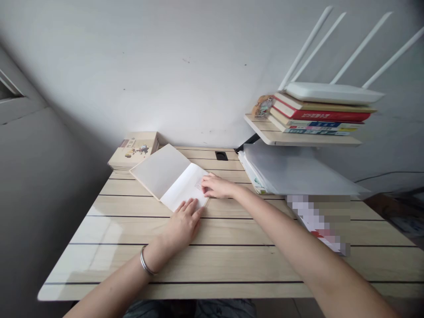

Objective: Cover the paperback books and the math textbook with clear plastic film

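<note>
Desk (232,260) bears an open book (170,183), left fingers (189,206) flat on it, unclenched, right fingers (207,185) curled, grip unclear.

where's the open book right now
In the head view, the open book lies left of centre on the desk, just right of the stacked books, with the left hand and right hand at its right page.

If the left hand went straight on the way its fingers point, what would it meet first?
Sliding over the open book's page, the left hand would probably meet the right hand first, whose curled fingers are just ahead. Exact heights are unclear from this single view.
</note>
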A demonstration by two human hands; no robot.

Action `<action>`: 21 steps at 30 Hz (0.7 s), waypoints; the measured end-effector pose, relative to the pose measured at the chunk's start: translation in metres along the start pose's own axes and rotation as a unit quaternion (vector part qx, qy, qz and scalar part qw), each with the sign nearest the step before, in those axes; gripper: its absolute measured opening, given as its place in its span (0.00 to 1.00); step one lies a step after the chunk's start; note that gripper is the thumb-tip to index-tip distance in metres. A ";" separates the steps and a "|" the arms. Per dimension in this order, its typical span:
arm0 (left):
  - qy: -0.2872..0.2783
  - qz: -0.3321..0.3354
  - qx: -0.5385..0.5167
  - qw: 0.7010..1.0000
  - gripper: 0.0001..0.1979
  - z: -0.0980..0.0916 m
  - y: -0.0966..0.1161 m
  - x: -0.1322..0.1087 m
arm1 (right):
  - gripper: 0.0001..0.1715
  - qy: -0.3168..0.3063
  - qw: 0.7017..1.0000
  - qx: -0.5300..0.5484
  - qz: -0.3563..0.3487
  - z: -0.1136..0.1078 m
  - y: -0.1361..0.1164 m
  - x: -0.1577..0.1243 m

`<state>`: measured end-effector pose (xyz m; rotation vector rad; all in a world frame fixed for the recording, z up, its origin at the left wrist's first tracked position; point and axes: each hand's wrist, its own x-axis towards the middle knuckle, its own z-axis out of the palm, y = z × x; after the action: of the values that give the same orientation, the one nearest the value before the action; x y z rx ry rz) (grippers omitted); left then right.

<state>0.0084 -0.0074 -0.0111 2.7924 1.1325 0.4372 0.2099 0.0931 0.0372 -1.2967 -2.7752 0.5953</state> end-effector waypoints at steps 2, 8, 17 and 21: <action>-0.011 0.000 0.003 1.000 0.21 -0.002 0.001 0.000 | 0.01 0.010 1.000 -0.002 0.017 0.000 -0.001 0.002; -0.029 -0.006 0.024 0.999 0.21 -0.006 0.002 0.001 | 0.13 0.193 0.963 -0.012 0.188 0.032 -0.015 -0.015; -0.009 -0.008 0.004 1.000 0.20 -0.007 0.000 0.002 | 0.39 0.311 0.884 -0.030 0.347 0.076 -0.030 -0.027; 0.011 -0.007 -0.005 1.000 0.19 -0.004 -0.001 0.001 | 0.34 0.313 0.852 -0.040 0.417 0.056 0.004 -0.011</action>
<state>0.0067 -0.0062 -0.0070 2.7756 1.1498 0.4717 0.2103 0.0692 -0.0145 -2.2044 -1.6551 0.0036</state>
